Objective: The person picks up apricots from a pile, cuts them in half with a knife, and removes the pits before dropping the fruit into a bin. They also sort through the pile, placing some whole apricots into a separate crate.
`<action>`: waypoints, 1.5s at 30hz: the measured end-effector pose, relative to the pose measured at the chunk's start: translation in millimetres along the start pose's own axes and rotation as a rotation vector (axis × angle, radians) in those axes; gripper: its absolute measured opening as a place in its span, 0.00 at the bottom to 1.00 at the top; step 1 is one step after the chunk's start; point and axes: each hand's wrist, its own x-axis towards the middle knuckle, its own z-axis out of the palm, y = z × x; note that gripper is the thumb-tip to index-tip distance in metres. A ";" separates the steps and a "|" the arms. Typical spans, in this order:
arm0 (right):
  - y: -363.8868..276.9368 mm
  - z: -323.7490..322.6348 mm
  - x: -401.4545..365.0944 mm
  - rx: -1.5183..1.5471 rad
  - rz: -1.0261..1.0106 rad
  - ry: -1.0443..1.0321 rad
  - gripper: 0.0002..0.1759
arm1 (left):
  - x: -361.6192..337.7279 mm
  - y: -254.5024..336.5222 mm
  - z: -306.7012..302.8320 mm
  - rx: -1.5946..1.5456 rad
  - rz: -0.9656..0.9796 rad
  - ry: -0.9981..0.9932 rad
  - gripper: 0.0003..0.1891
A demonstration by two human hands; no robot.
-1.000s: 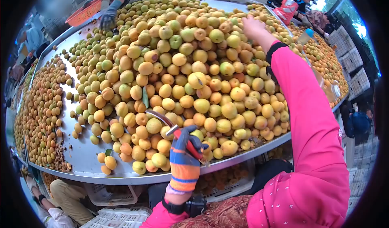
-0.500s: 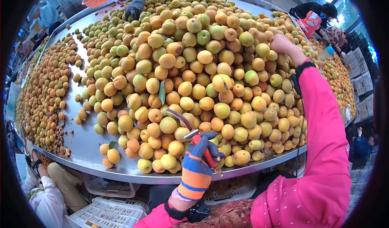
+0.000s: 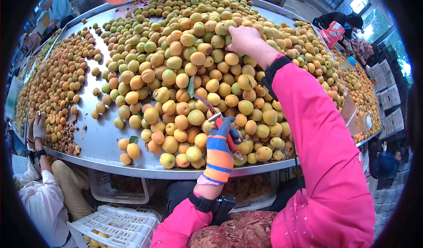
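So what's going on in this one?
Someone in pink sleeves is at a metal table heaped with small yellow-orange and greenish fruit. Their gloved left hand grips a curved, red-handled tool, while their bare right hand is at the upper part of the heap. A co-worker's hands are at the table's left edge, and plastic crates sit below.

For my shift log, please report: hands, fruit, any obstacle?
Left hand grips red-handled curved tool. Right hand at upper fruit pile. Green leaf near tool tip; no clear obstruction seen.
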 end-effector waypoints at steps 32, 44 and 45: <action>167.3 75.9 -552.1 2.659 0.247 1.010 0.21 | -38.6 -20.1 -7.8 -0.223 -0.029 -0.181 0.14; 188.6 126.5 -744.8 2.675 0.121 1.918 0.29 | -15.8 -33.6 -34.4 -0.268 -0.176 -0.124 0.24; 191.0 127.7 -753.9 2.660 0.070 1.932 0.29 | 0.6 -47.1 -50.8 -0.201 -0.133 -0.101 0.26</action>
